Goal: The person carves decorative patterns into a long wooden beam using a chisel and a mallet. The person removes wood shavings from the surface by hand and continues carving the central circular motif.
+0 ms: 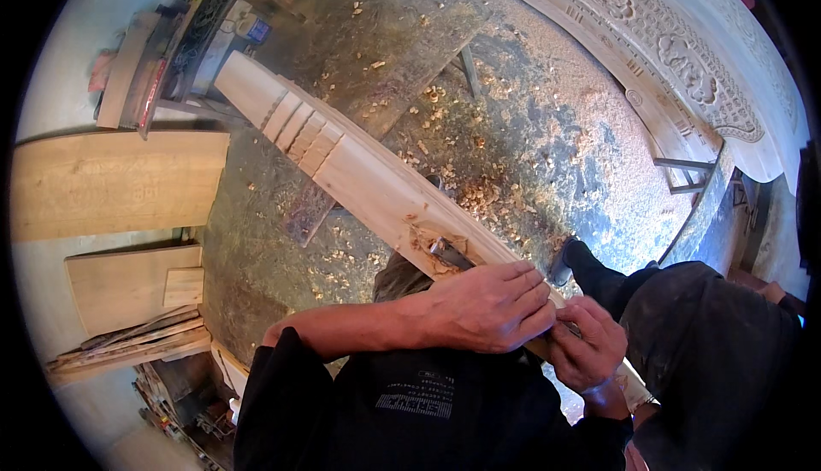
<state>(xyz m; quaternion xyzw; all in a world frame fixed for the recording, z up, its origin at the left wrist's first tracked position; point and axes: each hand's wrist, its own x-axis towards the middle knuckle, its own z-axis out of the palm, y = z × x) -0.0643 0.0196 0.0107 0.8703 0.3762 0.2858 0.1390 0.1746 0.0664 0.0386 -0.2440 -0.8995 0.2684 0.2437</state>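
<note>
A long pale wooden plank (359,172) with carved steps near its far end runs diagonally from upper left to lower right. My left hand (487,304) lies over a metal chisel (449,253), whose blade bites into a freshly cut notch in the plank. My right hand (586,343) grips the chisel's handle end just behind, close against the plank's edge. The handle itself is mostly hidden under both hands.
Wood chips and sawdust (479,189) cover the concrete floor. Large ornately carved wooden panels (667,52) curve along the upper right. Flat boards (111,180) and stacked offcuts (128,343) lie at the left. My dark-trousered leg and shoe (581,266) stand at the right.
</note>
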